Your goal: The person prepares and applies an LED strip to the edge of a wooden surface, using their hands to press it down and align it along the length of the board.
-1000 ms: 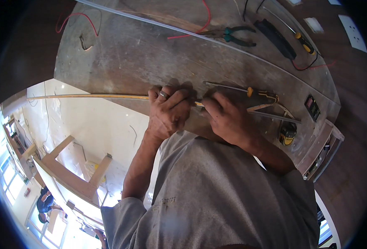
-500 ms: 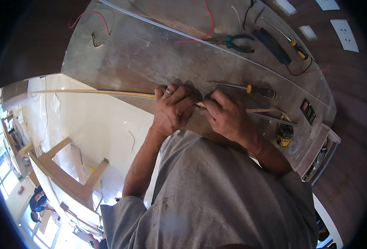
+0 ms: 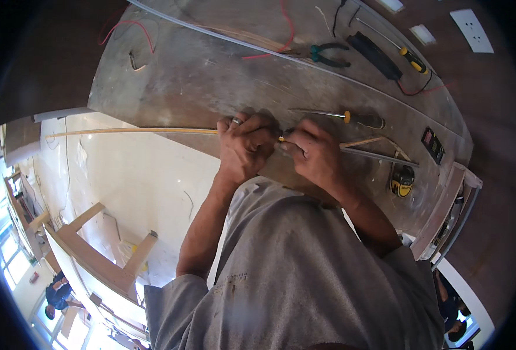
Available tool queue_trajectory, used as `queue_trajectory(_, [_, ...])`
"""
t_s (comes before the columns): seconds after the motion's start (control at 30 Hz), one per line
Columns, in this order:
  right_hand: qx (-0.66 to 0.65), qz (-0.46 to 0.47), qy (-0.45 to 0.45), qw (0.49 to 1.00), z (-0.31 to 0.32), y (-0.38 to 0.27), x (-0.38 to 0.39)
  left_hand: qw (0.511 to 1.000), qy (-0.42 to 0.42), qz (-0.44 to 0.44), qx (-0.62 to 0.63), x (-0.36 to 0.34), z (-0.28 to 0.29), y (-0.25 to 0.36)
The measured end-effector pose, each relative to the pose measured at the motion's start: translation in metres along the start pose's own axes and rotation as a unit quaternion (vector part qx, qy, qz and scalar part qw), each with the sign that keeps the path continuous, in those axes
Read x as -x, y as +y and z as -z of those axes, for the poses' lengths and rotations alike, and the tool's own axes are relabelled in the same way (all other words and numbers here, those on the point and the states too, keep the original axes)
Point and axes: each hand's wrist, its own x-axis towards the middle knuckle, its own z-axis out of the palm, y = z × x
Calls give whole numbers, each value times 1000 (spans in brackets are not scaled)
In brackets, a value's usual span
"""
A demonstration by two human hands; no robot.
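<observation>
My left hand [image 3: 247, 144] is closed round a long, thin yellow strip [image 3: 147, 130], which runs out to the left past the worktop's edge. A short yellow piece of it shows in the small gap between my hands. My right hand [image 3: 316, 149] pinches the strip there, its thumb and fingertips close to my left fingers. Exactly what the fingertips do is partly hidden. Beyond my right hand, a thin pale strip [image 3: 363, 142] bends back beside a narrow grey channel [image 3: 380, 155]. A screwdriver with a yellow and black handle [image 3: 366, 120] lies just past that hand.
On the worn worktop [image 3: 182, 87] lie green-handled pliers [image 3: 329, 55], a black oblong block [image 3: 374, 55], another screwdriver [image 3: 414, 61], a tape measure [image 3: 402, 181] and a small dark packet [image 3: 433, 146]. A long pale channel [image 3: 223, 38] crosses the far side. People are in the background.
The view has shifted slightly. Both hands stay on the strip in nearly the same place; my right fingers have turned a little and the yellow piece between the hands shows slightly differently.
</observation>
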Motion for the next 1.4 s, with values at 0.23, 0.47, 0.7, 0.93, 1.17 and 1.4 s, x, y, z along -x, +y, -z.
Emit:
queue_trajectory(0.23, [20,-3,-11,1000,0,0,0,1000,-6,8,-11,-2,-1,2])
queue_trajectory(0.47, [20,15,-31,999,3,0,-4,1000,-15,8,2,-1,1,2])
queue_trajectory(0.7, [88,38,-91,991,11,2,1,1000,-6,-21,7,2,8,-1])
queue_trajectory(0.93, [104,34,-114,987,18,-8,-10,999,-29,16,32,3,15,3])
queue_trajectory(1.17, [41,35,-50,997,12,-5,-8,999,14,-39,14,4,6,-5])
queue_trajectory(1.4, [-25,9,-13,1000,1,4,-5,999,22,-41,12,4,4,-7])
